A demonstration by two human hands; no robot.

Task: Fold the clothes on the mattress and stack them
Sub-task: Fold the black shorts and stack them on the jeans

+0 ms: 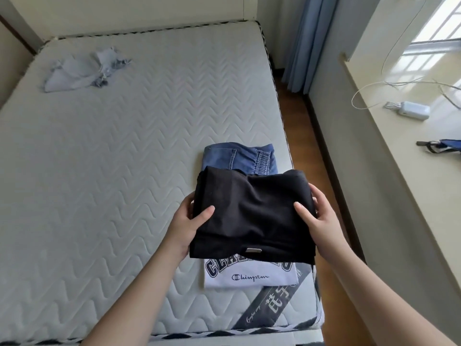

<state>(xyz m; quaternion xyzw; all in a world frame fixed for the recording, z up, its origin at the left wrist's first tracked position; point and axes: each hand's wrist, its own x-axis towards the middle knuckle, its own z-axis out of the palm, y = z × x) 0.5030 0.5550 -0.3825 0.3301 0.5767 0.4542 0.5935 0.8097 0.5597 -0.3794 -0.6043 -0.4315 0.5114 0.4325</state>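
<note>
The folded black garment [252,216] is held up over the near right corner of the mattress [112,151], one hand at each short side: the left hand [185,224] has its thumb laid on top and its fingers tucked under the left edge, and the right hand [316,216] grips the right edge the same way, thumb above and fingers curled beneath. Directly under it lies a folded white printed T-shirt [249,277], whose near part shows, and beyond that T-shirt, farther from the person, folded blue jeans [240,158] peek out past the black piece. This looks like the stacking step for the third item, with the folding of it done. The next move probably calls for lowering the garment flat and square onto the pile, then sliding both hands out sideways without dragging the folds open. Far across the mattress from the pile, toward the head-left corner, a crumpled pale grey garment [82,71] lies unfolded, apparently the piece left to do.
</note>
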